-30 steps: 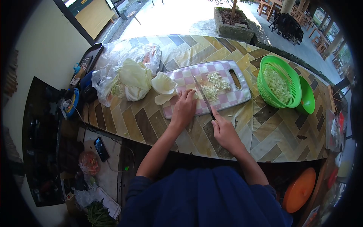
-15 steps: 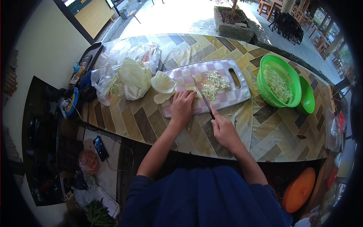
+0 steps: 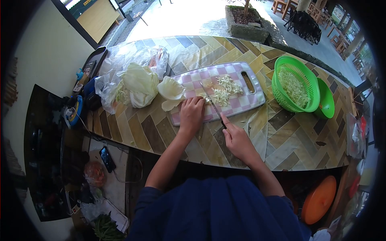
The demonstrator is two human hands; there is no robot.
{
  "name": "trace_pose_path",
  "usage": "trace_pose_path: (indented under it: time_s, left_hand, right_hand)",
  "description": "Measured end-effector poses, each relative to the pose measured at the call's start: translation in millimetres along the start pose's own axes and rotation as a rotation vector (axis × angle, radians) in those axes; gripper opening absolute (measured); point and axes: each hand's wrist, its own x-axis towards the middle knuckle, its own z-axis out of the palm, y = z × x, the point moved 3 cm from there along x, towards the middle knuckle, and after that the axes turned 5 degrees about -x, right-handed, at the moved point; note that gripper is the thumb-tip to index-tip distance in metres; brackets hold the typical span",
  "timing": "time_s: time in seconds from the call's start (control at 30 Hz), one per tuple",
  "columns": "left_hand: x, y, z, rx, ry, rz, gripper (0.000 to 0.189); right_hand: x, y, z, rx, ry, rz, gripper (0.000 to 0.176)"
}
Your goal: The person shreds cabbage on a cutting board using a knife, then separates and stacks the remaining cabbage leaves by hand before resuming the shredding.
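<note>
My right hand (image 3: 238, 138) is wrapped round the dark handle of a knife (image 3: 213, 103), its long blade pointing away from me over the cutting board (image 3: 194, 82). Beside the blade, the curled fingers of my left hand (image 3: 192, 114) press down on a pale piece of cabbage, mostly hidden under the fingertips. Chopped cabbage (image 3: 226, 90) lies in loose heaps on the pink and white checked board, right of the knife. Two or so loose cabbage leaves (image 3: 171, 88) rest at the board's left edge. Further left sits a larger part of a cabbage (image 3: 140, 85).
A green basket (image 3: 277, 90) holding shredded cabbage stands right of the board, overlapping a green bowl (image 3: 326, 98). Clear plastic bags (image 3: 106, 86) lie behind the cabbage. Below the table are a phone (image 3: 107, 159) at left and an orange round lid-like thing (image 3: 319, 200) at right.
The knife and my right hand have shifted slightly left and toward me. My left hand stays at the cabbage piece. The whole view has moved a little.
</note>
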Motion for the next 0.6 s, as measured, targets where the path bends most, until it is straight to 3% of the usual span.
trace_pose_path:
  time_s: [0.6]
  left_hand:
    - [1,-7,1,-0.019,-0.037,-0.008,0.023]
  right_hand:
    - [6,2,-7,-0.233,-0.119,-0.033,0.058]
